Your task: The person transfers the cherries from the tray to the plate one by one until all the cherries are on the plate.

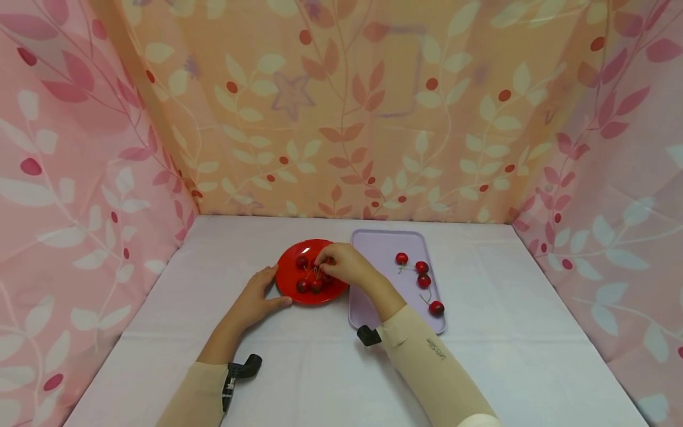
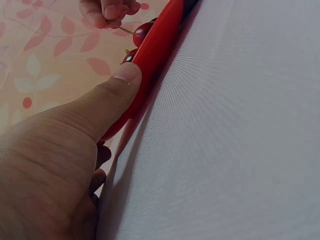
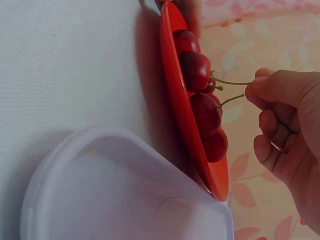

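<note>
A red plate (image 1: 286, 270) bearing several dark red cherries (image 1: 303, 286) lies on the white cloth. My left hand (image 1: 258, 299) rests at the plate's left side, its thumb (image 2: 127, 72) against the near rim and its fingers extended along the edge. Over the plate, my right hand (image 1: 347, 264) pinches a green cherry stem (image 3: 232, 82) between thumb and index finger. In the right wrist view the cherries (image 3: 196, 71) sit low against the plate, below the fingertips. The right hand hides part of the plate in the head view.
A lilac tray (image 1: 373, 240) stands right beside the plate, under the right forearm. On its right half lie several stemmed cherries (image 1: 424, 280), one cherry (image 1: 436, 308) near its front right corner. Floral curtains (image 1: 341, 118) enclose the table at the back and sides.
</note>
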